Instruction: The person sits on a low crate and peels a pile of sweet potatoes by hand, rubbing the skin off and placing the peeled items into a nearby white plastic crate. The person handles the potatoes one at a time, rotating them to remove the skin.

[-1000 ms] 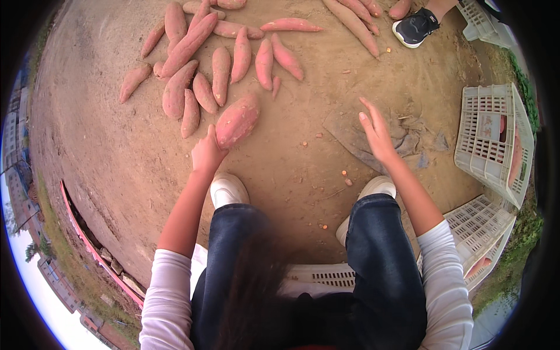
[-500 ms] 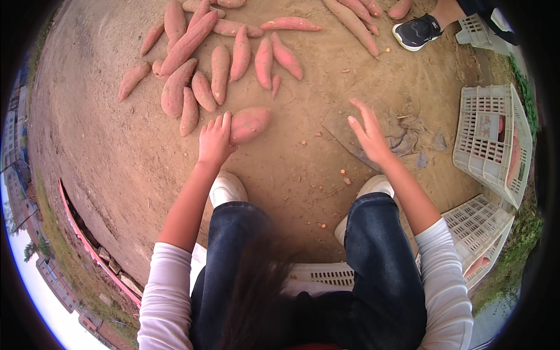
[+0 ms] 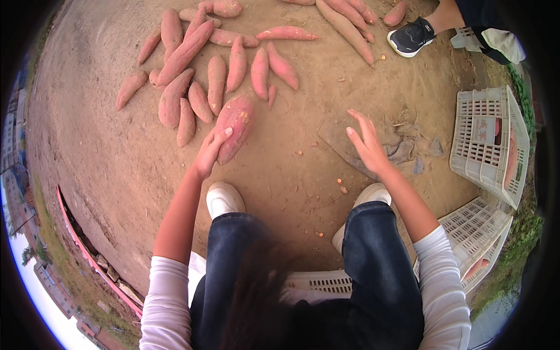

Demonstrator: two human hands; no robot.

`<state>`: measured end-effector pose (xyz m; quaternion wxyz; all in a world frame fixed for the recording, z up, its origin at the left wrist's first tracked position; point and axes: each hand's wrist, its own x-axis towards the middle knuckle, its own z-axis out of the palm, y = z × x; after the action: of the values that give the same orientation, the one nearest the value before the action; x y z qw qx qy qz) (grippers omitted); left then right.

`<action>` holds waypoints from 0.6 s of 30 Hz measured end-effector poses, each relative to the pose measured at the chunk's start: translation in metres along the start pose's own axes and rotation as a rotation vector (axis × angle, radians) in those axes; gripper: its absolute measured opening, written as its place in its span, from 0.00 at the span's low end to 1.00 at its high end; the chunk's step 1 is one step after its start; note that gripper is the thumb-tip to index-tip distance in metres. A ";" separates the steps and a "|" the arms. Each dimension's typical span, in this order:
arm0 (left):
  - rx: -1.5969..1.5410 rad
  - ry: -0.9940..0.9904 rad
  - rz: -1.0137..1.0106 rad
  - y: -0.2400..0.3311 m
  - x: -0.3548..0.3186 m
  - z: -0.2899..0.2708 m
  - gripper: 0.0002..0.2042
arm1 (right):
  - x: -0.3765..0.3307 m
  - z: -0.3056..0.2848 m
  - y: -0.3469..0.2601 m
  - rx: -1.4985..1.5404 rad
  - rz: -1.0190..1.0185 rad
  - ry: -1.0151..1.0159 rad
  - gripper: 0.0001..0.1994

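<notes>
My left hand (image 3: pixel 213 149) is closed round the lower end of a thick reddish sweet potato (image 3: pixel 235 127), its thumb lying across the skin. The sweet potato is tilted, its upper end pointing away from me. Just beyond it, a loose heap of sweet potatoes (image 3: pixel 185 54) lies on the dirt ground, some crossing over others. Off to the right, my right hand (image 3: pixel 368 143) hovers with its fingers stretched out and thumb apart, holding nothing. Below that hand is a crumpled dusty cloth (image 3: pixel 402 143) spread on the soil.
More sweet potatoes (image 3: pixel 349 26) lie far ahead, near another person's black shoe (image 3: pixel 413 37). Pale plastic crates (image 3: pixel 481 143) with sweet potatoes inside stand along the right. A white crate (image 3: pixel 321 281) is beneath me, between my legs. Small orange bits dot the ground (image 3: pixel 280 192).
My left hand has turned the sweet potato from lying sideways to pointing away from me, and its thumb now shows on top. My right hand has barely moved.
</notes>
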<state>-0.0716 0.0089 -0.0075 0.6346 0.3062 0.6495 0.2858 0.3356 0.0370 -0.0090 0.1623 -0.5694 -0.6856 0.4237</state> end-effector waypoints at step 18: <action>1.401 0.351 0.535 -0.034 0.000 -0.019 0.38 | -0.003 -0.001 0.001 -0.069 0.008 -0.026 0.26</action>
<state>-0.0917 -0.0127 -0.0322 0.0893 0.7335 0.6738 -0.0041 0.3382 0.0344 -0.0084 0.1316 -0.5718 -0.6996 0.4078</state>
